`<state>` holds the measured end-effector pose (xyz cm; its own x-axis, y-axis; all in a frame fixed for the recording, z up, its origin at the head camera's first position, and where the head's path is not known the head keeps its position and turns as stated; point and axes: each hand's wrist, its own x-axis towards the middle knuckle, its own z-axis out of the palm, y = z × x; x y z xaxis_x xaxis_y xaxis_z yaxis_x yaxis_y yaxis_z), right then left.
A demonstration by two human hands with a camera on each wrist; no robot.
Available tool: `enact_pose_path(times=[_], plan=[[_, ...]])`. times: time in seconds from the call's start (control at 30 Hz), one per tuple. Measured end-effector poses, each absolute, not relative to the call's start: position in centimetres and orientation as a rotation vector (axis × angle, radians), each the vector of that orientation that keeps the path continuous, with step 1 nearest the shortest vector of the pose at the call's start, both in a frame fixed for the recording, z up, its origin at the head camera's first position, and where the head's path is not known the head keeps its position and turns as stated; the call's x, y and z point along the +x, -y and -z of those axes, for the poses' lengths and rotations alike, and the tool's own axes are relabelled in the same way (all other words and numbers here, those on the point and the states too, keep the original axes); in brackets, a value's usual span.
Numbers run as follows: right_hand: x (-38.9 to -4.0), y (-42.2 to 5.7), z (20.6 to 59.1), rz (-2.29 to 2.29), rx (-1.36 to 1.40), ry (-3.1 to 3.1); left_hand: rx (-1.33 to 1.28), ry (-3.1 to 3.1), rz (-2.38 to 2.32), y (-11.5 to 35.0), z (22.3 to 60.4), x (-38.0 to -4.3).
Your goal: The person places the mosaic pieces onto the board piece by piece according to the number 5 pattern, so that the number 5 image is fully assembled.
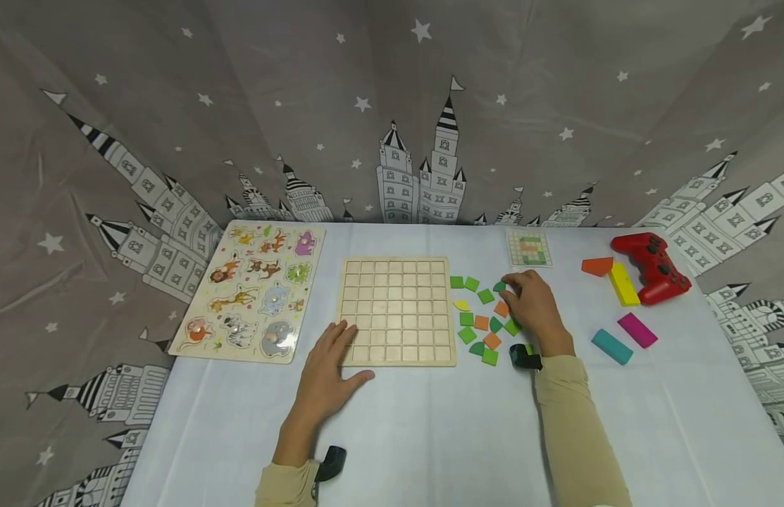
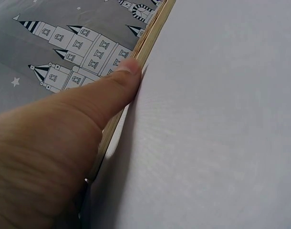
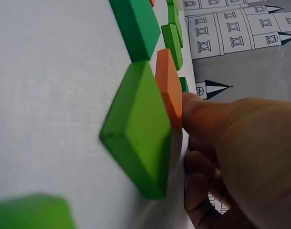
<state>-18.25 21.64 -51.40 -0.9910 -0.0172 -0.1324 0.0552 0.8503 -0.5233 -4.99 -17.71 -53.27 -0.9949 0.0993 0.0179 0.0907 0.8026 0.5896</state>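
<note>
My left hand [image 1: 326, 377] rests at the near left corner of a wooden grid board [image 1: 394, 310], fingers over its edge squares. Its thumb [image 2: 102, 95] lies along the board's near edge in the left wrist view. At the right, my right hand [image 1: 536, 306] pinches a dark green rounded piece [image 1: 500, 286] between thumb and fingertips, low over the table. Around it lie loose tiles, among them a light green square [image 1: 486, 296], an orange square [image 1: 502, 308] and a yellow piece [image 1: 461, 305]. A green tile [image 3: 140, 129] and an orange tile [image 3: 169, 88] are close to the right thumb.
A pattern card [image 1: 528, 247] lies behind the right hand. Farther right are a red game controller [image 1: 651, 267] and yellow [image 1: 623, 284], orange [image 1: 597, 266], magenta [image 1: 637, 330] and teal [image 1: 612, 346] blocks. An animal puzzle board [image 1: 246, 292] lies at the left.
</note>
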Motion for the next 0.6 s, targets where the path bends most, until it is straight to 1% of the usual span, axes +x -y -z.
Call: enact_pose_path(times=[0.2, 0.33, 0.4, 0.6], plan=[[-18.6, -21.6, 51.4, 0.785, -0.024, -2.864, 0.166, -3.008, -0.980, 17.7, 53.5, -4.9], [-18.7, -20.3, 50.7, 0.782, -0.049, -2.871, 0.173, -3.034, -0.983, 17.7, 53.6, -4.9], [-18.7, -18.9, 50.3, 0.798, -0.121, -2.886, 0.165, -3.035, -0.978, 17.7, 53.7, -4.8], [-19.8, -12.1, 49.3, 0.900, -0.503, -2.865, 0.163, -3.021, -0.989, 17.9, 53.7, -4.9]])
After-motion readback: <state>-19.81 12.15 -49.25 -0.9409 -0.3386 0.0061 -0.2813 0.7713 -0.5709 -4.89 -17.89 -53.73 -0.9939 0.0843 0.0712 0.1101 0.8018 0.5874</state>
